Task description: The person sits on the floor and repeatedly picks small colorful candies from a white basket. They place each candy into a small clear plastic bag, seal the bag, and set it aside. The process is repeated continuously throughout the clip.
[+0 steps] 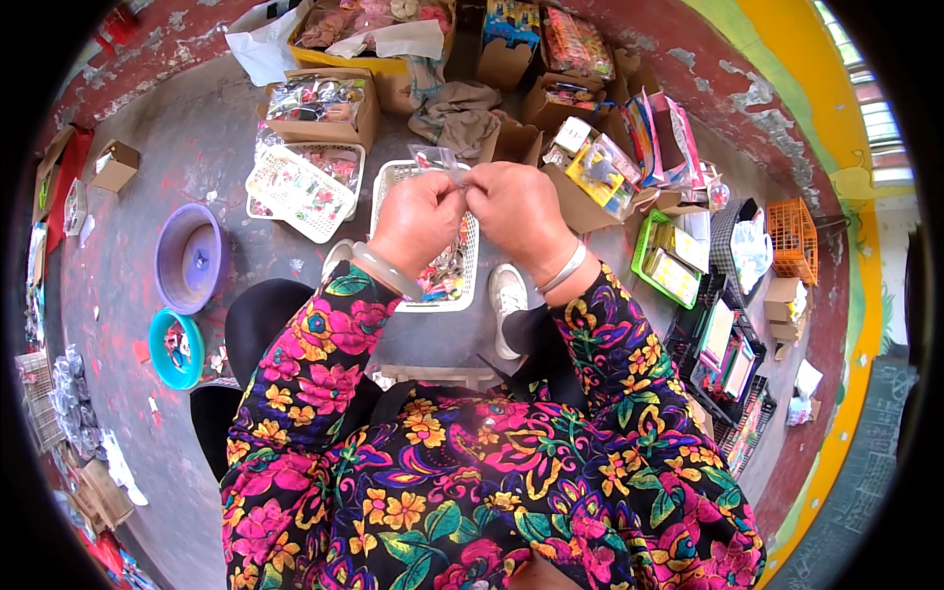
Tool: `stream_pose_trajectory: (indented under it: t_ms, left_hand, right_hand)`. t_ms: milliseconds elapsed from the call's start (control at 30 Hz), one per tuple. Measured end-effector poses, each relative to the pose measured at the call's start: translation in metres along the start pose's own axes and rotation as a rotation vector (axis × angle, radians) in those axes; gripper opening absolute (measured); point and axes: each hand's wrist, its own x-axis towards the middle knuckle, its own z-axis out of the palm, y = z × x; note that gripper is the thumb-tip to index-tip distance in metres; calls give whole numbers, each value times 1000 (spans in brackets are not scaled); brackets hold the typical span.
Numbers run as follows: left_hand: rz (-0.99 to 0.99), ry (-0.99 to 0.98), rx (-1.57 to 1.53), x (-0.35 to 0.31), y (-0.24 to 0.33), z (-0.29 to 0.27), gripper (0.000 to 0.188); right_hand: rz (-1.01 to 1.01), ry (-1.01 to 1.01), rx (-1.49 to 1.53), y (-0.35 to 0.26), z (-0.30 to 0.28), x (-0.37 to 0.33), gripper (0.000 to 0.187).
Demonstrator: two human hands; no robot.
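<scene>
Above the white basket [393,182] between my feet, my left hand [418,218] and right hand [516,211] pinch a small clear packet [440,160] together, held high so I can see it. Cardboard boxes [320,103] crowd the floor [187,147]; room stays only near the purple bowl [190,258].

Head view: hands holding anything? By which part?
Both hands, left hand and right hand, pinch a small clear plastic packet at its lower edge, fingertips together, above the white basket. Contents too small to tell.
</scene>
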Motion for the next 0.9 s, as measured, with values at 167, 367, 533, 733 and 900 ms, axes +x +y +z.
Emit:
stream_pose_trajectory:
  t_ms: [167,367,533,733,900]
  left_hand:
    - [-33,195,-426,9,23,-20,12]
    - [-385,-42,-683,13,35,-38,19]
    - [-415,-144,-788,11,36,-37,17]
    - [-395,-210,-761,8,38,-36,15]
    - [-392,-275,-740,6,34,-35,11]
  right_hand:
    - [434,-209,764,22,-19,15,15]
    - [567,-285,1134,18,-25,13,13]
    - [557,-266,1180,16,-23,10,13]
    - [618,-404,1158,19,-30,13,14]
    - [581,-479,1127,21,-32,14,13]
